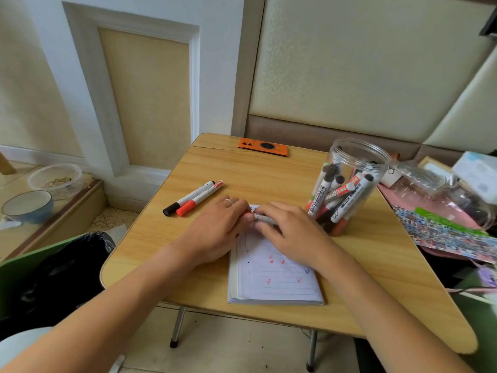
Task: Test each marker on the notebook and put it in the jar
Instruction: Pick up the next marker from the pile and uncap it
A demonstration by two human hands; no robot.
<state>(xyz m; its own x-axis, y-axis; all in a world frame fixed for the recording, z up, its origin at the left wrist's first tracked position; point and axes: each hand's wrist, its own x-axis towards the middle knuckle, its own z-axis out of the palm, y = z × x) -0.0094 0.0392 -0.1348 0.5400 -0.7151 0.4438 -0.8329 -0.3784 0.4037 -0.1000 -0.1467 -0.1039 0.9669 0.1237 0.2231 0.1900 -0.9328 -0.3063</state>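
Observation:
Both hands meet over the top of an open lined notebook (274, 275) that bears red and blue test marks. My left hand (217, 232) and my right hand (290, 232) each grip an end of one white marker (262, 218), held level between them; its cap end is hidden under my left fingers. A clear plastic jar (349, 184) stands open at the right of the table with several markers inside. Two more markers lie side by side to the left, one with a black cap (188, 197) and one with a red cap (200, 197).
An orange phone (263, 147) lies at the far edge of the wooden folding table (376, 278). Clutter and plastic packaging crowd the right side. A bin with a black bag (67, 265) stands at the left, with bowls on a low ledge beyond.

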